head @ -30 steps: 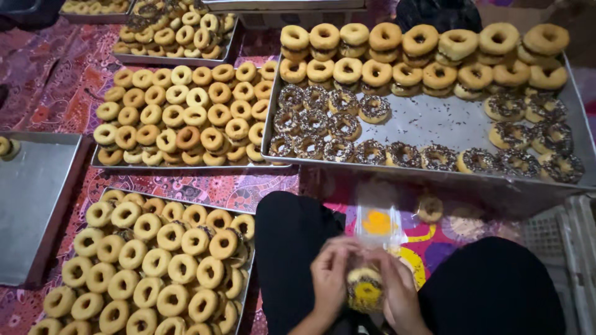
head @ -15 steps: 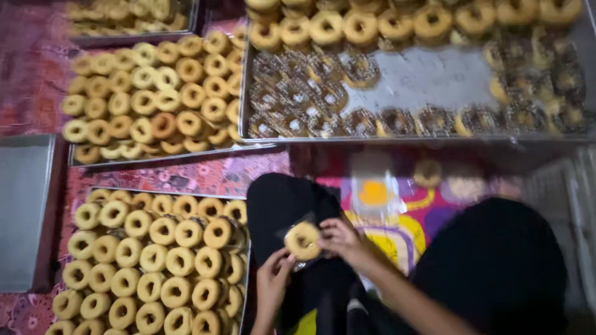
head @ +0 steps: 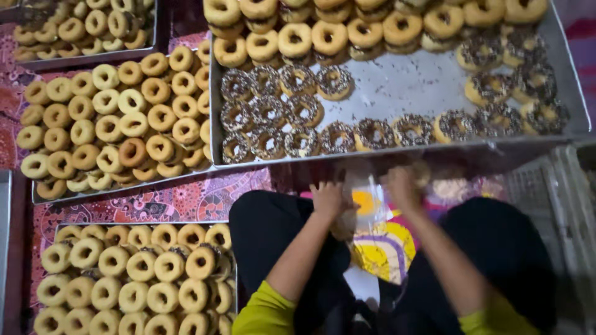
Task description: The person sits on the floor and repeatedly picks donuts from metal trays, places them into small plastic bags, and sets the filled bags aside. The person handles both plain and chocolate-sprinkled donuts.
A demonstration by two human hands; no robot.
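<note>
Both my hands reach forward over my lap, just below the front edge of the big metal tray point(head: 397, 87). My left hand point(head: 326, 198) has its fingers curled, and a pale doughnut point(head: 342, 227) sits against its thumb side, apparently gripped. My right hand point(head: 402, 186) is curled and blurred beside a clear plastic tub with a yellow-orange filling point(head: 365, 201). That tub lies between the two hands. What the right hand holds is hidden by blur. The big tray carries plain glazed doughnuts at the back and sprinkle-topped doughnuts point(head: 292, 111) in front.
A tray of plain doughnuts point(head: 112, 124) lies to the left and another point(head: 143, 273) at my left knee. A third tray point(head: 74, 28) sits at the far left. A white plastic crate point(head: 546, 198) stands to the right. A patterned cloth point(head: 167, 201) covers the floor.
A second ago both hands held a doughnut close to my body. The right hand then lifted it, and now both hands have moved forward to the tub under the tray edge. The view has shifted.
</note>
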